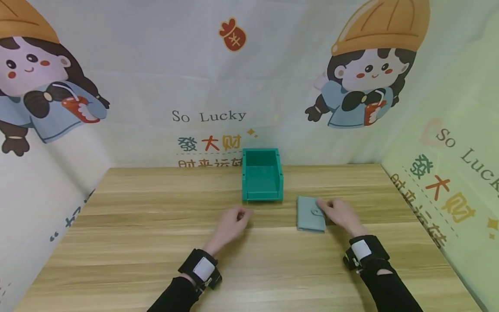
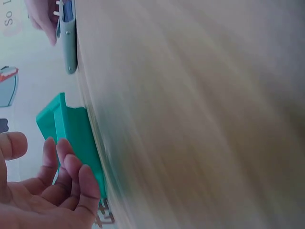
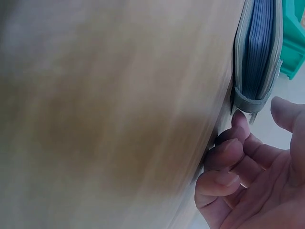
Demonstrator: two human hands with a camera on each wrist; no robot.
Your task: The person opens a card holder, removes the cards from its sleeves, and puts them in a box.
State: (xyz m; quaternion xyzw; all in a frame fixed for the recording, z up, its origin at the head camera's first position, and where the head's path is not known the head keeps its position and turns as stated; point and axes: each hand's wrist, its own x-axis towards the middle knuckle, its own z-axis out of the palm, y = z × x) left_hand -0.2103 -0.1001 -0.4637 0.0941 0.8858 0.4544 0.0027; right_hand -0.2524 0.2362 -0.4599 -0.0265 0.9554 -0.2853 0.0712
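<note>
A pale blue-green card holder (image 1: 308, 215) with a snap strap lies flat on the wooden table. Its stacked inner sleeves (image 3: 260, 47) show edge-on in the right wrist view. My right hand (image 1: 342, 214) is at its right side, thumb and fingertips close to the strap edge and fingers loosely bent; the thumb stands apart from the fingers. My left hand (image 1: 232, 223) hovers over the table in front of the green bin (image 1: 263, 196), its fingers relaxed and slightly bent, with nothing in them.
The open-fronted green bin stands at the back middle of the table (image 1: 156, 242), left of the card holder. Printed cloth walls (image 1: 140, 86) close off the back and both sides. Each wrist carries a black strap with a camera (image 1: 200, 271).
</note>
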